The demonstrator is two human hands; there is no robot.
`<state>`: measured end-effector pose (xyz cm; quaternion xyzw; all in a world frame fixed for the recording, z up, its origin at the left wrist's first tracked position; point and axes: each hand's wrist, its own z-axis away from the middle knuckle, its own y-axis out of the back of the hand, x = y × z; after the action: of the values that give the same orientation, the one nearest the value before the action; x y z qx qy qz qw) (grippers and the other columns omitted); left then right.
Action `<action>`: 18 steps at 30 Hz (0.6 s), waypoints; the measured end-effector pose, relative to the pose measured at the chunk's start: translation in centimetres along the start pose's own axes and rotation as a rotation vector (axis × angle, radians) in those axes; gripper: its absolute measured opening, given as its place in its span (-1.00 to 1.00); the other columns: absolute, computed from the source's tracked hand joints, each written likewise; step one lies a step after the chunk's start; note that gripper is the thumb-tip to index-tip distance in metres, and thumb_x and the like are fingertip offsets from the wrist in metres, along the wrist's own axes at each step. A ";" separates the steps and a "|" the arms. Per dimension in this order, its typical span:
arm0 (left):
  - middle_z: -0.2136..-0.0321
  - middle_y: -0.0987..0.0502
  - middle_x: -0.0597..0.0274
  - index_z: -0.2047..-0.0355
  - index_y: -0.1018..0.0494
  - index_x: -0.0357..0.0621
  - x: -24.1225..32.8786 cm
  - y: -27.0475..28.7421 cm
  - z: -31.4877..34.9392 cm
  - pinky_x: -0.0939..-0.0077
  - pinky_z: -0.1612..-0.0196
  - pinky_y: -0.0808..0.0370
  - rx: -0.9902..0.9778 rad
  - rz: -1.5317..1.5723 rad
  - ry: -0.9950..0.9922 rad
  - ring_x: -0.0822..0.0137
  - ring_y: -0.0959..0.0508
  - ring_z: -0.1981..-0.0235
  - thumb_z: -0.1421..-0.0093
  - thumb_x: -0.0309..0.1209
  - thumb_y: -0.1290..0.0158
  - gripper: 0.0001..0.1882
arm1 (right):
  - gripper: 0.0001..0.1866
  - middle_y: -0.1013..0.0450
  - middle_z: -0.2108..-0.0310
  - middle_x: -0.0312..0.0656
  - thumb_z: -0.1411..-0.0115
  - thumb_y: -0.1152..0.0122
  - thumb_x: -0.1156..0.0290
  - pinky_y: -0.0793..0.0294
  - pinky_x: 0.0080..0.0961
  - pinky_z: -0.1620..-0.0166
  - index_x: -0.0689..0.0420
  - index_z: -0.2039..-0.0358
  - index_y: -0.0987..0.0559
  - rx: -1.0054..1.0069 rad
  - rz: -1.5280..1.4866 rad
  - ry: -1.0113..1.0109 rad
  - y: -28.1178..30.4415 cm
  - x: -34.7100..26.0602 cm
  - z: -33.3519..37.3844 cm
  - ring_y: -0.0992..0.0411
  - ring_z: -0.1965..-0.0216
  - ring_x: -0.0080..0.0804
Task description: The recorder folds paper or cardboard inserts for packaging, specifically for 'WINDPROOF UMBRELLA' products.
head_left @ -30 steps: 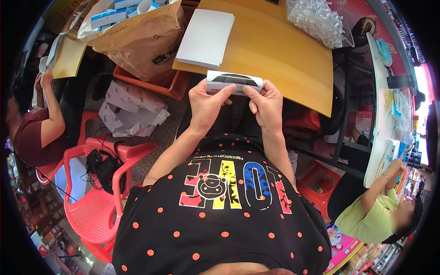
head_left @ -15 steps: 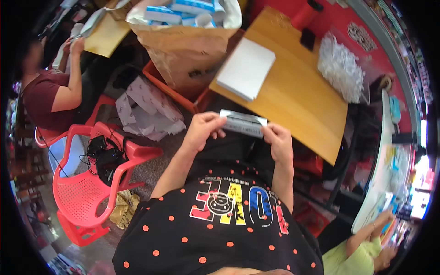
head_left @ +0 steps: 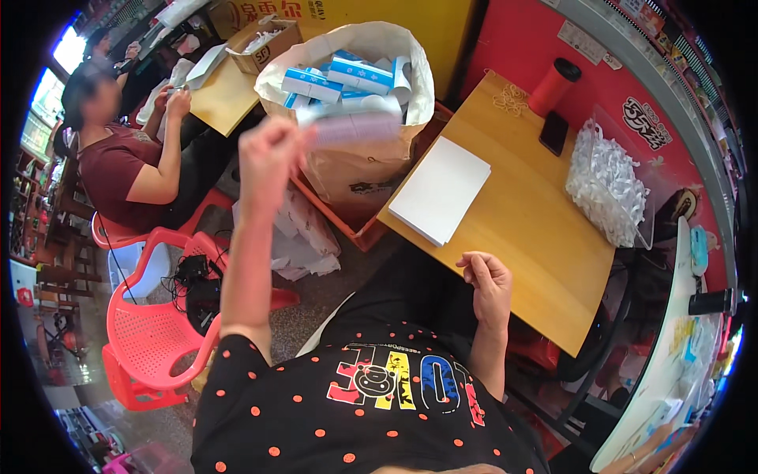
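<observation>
My left hand, smeared by motion, reaches forward and grips one end of a slim, long carton. The carton is a blurred pale grey-purple strip in front of the mouth of a large brown paper bag. Blue-and-white cartons fill the top of that bag. Close to the table's near edge, my right hand is raised with its fingers curled in, and nothing shows in it. Ahead of it, a stack of white sheets lies on the wooden table.
An orange crate surrounds the bag's base. A phone, a red cylinder and a clear container of white strips sit on the table. At left, a red chair holds black cables; a seated person works beyond.
My left hand has carried the carton forward and left, up to the bag. My right hand has let go of it and dropped back slightly. The view has shifted, showing more of the far side.
</observation>
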<state>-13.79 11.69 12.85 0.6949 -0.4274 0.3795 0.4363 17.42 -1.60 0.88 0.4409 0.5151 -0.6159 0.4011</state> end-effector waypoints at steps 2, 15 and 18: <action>0.69 -0.40 0.41 0.60 -0.47 -0.21 -0.5 0.3 -6.3 0.75 0.60 -0.18 0.039 -0.007 0.000 0.64 -0.31 0.67 -0.13 -0.34 -0.17 -0.76 | -0.82 -0.54 0.42 -0.21 -0.26 -0.06 0.47 -0.28 -0.75 0.38 0.29 0.32 -0.59 -0.015 -0.015 -0.013 0.3 0.1 0.1 -0.31 0.50 -0.67; 0.21 -0.58 0.08 0.03 -0.45 -0.30 -2.2 -2.5 -5.5 0.52 0.11 -0.47 0.105 -0.172 -0.239 0.37 -0.58 0.19 -0.18 -0.33 -0.12 -0.61 | -0.75 -0.53 0.24 -0.09 -0.04 -0.28 0.47 -0.43 -0.47 0.14 0.21 0.23 -0.57 -0.015 0.768 0.314 1.1 -1.6 0.0 -0.46 0.19 -0.26; 0.30 -0.58 0.19 0.17 -0.53 -0.28 -1.6 -3.2 1.7 0.60 0.22 -0.50 0.061 -0.032 -0.228 0.46 -0.58 0.32 -0.23 -0.51 -0.04 -0.81 | -0.48 -0.43 0.05 0.00 0.06 -0.37 0.38 -0.31 -0.28 -0.07 0.20 0.04 -0.47 -0.105 1.052 0.621 -0.4 -0.4 -3.1 -0.36 0.00 -0.12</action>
<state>-11.12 11.33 9.98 0.7533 -0.4514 0.3035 0.3696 17.57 1.54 1.16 0.7745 0.3509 -0.1520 0.5039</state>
